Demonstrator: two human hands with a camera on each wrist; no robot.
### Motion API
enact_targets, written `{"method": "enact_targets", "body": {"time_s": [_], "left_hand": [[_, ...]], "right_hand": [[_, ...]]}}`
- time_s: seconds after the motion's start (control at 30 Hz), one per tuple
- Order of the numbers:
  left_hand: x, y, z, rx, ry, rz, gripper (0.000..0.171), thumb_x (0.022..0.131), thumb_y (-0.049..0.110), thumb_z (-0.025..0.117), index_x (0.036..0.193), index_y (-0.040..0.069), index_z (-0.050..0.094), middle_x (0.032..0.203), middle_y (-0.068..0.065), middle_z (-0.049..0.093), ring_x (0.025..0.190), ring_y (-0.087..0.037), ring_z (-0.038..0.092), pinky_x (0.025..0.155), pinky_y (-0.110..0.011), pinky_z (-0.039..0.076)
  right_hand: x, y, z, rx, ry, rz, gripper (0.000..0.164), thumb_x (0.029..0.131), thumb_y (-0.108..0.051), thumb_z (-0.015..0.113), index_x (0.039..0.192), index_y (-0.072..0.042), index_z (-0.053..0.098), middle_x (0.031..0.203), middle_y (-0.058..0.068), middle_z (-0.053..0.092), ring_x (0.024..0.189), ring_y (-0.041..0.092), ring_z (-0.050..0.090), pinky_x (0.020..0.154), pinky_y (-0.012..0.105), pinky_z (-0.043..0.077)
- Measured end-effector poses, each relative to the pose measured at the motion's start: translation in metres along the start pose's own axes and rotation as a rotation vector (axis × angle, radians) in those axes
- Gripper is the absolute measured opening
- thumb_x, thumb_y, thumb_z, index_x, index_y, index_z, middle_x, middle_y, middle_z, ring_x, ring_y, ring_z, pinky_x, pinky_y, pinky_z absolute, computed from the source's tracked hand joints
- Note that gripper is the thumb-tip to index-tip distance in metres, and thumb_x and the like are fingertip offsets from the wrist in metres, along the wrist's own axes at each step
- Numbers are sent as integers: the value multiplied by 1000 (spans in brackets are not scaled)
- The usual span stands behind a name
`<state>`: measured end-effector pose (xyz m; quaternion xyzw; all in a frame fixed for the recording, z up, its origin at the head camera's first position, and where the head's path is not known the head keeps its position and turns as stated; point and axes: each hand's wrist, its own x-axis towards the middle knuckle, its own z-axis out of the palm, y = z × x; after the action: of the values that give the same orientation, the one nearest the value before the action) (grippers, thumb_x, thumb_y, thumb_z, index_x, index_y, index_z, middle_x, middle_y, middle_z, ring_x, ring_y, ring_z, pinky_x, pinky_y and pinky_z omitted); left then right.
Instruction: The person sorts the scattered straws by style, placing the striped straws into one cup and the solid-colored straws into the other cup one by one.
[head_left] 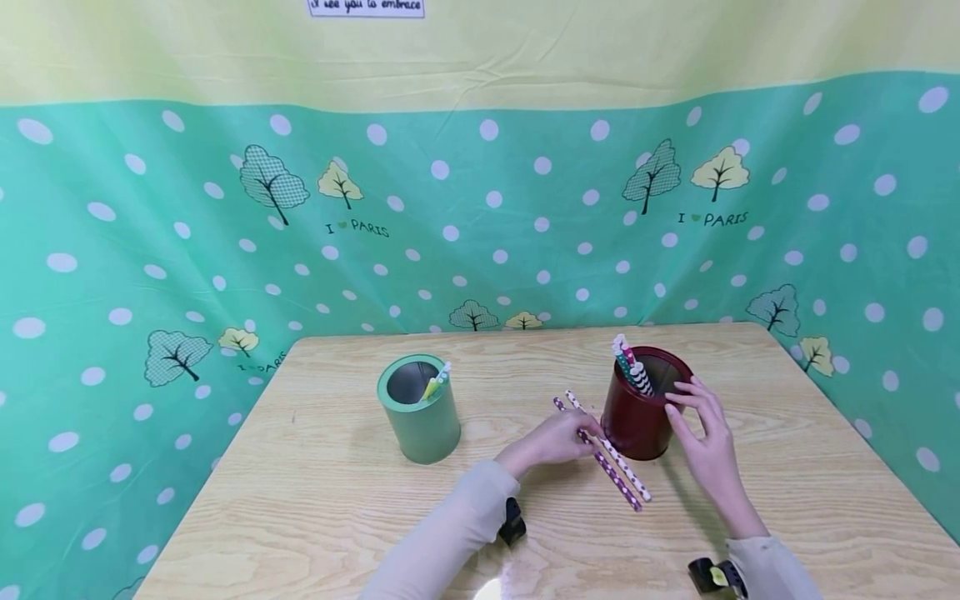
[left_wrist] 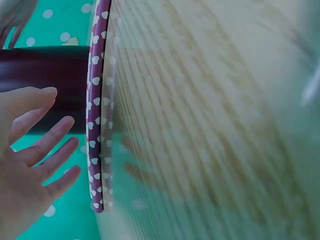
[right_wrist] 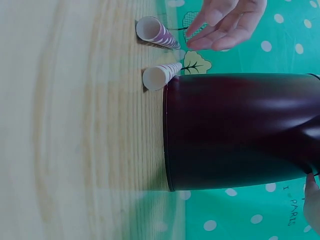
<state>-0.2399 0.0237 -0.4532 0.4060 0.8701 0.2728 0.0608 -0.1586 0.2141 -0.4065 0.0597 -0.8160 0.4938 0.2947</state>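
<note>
My left hand (head_left: 568, 437) hovers over two paper straws on the table, fingers spread and slightly bent, its tips apart from them in the left wrist view. One is a purple straw with white hearts (head_left: 618, 482); beside it lies a white spotted straw (head_left: 630, 475). Right behind them stands a dark red cylindrical pot (head_left: 637, 425), upright. Several patterned straws (head_left: 633, 367) lean inside it. At its right rim my right hand (head_left: 708, 446) pinches the edge, fingertips over the rim and thumb outside. The right wrist view shows the straws' hollow ends near the pot's base.
A green cylindrical pot (head_left: 423, 429) with a few straws (head_left: 437, 383) in it stands to the left on the wooden table (head_left: 315, 483). A green dotted cloth (head_left: 465, 208) hangs behind and around the table.
</note>
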Motion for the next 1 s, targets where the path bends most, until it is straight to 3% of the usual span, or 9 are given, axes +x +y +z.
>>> {"method": "enact_targets", "body": {"time_s": [0.4,1.0], "left_hand": [[1,-5,3,89,-19,28,23,77,14,66,100,10,65,98,3,64,93,-7,55,83,-13,38],[4,-11,8,126,-46,53,23,74,6,68,96,10,66,93,2,65,89,-6,54,81,-10,36]], "right_hand": [[0,1,-1,-3,-2,-5,18,84,3,54,101,8,58,118,22,47,125,-1,23,106,38,18],[0,3,-1,4,-1,-5,18,84,2,54,101,8,58,118,22,47,125,-1,23,106,35,18]]}}
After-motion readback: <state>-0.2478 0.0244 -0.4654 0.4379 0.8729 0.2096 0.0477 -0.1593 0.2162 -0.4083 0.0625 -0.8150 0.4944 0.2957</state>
